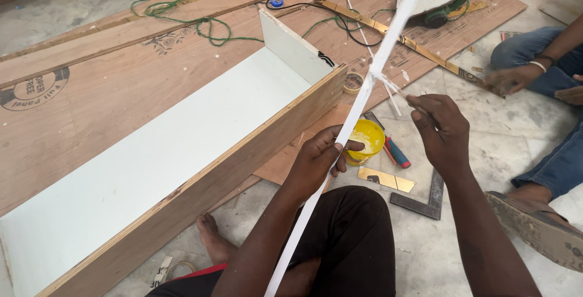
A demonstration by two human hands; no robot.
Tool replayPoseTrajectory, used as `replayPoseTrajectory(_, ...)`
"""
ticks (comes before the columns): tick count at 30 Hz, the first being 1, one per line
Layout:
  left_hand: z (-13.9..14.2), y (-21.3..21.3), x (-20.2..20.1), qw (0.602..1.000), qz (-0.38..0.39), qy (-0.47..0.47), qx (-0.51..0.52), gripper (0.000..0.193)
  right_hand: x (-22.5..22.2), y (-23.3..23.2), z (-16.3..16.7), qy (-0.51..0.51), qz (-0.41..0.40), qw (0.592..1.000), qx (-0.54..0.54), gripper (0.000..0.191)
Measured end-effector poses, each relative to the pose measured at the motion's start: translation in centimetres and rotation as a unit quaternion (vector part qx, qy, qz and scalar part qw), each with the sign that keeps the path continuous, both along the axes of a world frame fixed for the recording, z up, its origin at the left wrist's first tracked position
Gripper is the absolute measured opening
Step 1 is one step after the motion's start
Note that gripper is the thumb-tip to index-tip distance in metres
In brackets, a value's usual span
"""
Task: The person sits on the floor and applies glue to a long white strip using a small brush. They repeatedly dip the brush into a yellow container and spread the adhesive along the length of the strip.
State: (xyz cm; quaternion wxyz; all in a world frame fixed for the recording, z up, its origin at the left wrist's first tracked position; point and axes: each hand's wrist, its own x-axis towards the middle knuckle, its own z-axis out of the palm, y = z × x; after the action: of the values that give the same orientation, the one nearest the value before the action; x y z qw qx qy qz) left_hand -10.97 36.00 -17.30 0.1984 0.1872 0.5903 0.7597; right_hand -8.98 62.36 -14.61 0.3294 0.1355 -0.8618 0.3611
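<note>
One long white strip [340, 145] is gripped by the left hand [319, 154]; one thin stick [398, 88] is pinched by the right hand [443, 130], near one yellow tub [366, 140]

Open grey stone floor [425, 254] lies right of the long white-lined plywood box [182, 151], crowded by a yellow glue tub [366, 139], a steel try square [422, 197] and a co-worker's sandalled foot [540, 224].

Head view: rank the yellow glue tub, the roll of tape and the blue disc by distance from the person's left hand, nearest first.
1. Yellow glue tub: just right of the left hand, on the floor.
2. Roll of tape: farther up, beside the box's end.
3. Blue disc: far up on the plywood.
</note>
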Motion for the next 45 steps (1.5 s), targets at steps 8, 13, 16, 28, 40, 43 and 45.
replayPoseTrajectory(8, 1.0, -0.1, 0.0, 0.999, 0.0, -0.031, -0.024, 0.045, 0.0, -0.7, -2.4, -0.04, 0.068, 0.995, -0.06, 0.023)
replayPoseTrajectory(13, 1.8, 0.0, 0.4, 0.999, -0.011, -0.03, -0.021, 0.047, 0.5, -3.8, -5.5, -0.046, 0.004, 0.993, -0.108, 0.028)
replayPoseTrajectory(16, 1.7, 0.0, 0.4, 0.999, -0.011, -0.035, -0.009, 0.046, 1.4, -4.8, -6.3, -0.072, -0.042, 0.993, -0.078, 0.03)
replayPoseTrajectory(28, 0.2, -0.8, -0.9, 0.999, 0.014, -0.03, 0.0, 0.027, 2.5, 0.8, -3.7, -0.103, 0.039, 0.986, -0.121, 0.024)
replayPoseTrajectory(40, 1.8, -1.4, -0.1, 0.999, -0.003, -0.012, -0.033, 0.041, -1.7, -0.7, 0.1, -0.055, 0.059, 0.997, -0.003, 0.023)
replayPoseTrajectory(43, 1.5, -1.3, -0.1, 0.999, 0.001, -0.005, -0.032, 0.041, -1.2, -1.3, -0.8, -0.063, 0.078, 0.995, -0.016, 0.024)
replayPoseTrajectory(45, 1.3, -1.2, -0.1, 1.0, 0.0, -0.009, -0.024, 0.04, -0.9, -1.8, -1.5, -0.056, 0.078, 0.995, -0.033, 0.025)
